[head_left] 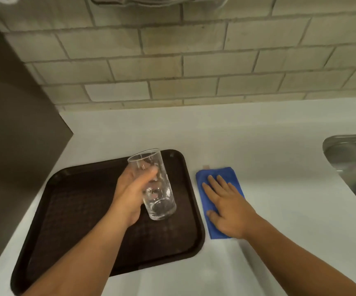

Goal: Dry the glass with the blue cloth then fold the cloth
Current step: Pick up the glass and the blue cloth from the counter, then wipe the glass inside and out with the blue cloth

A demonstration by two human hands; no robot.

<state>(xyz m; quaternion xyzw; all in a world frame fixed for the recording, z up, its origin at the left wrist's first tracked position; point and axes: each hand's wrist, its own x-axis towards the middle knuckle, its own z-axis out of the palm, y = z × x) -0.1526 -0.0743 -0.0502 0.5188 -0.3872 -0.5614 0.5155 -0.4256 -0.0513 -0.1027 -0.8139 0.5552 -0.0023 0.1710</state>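
My left hand [133, 192] grips a tall clear glass [154, 184] around its middle and holds it tilted above the dark brown tray [70, 210], mouth pointing up and away. A blue cloth [215, 178] lies folded into a narrow strip on the white counter, just right of the tray. My right hand [226, 204] rests flat on top of the cloth with fingers spread, covering its middle and lower part.
A steel sink [352, 163] sits at the right edge of the white counter [258, 146]. A tiled wall runs along the back. A dark cabinet side [13, 124] stands at the left, close to the tray.
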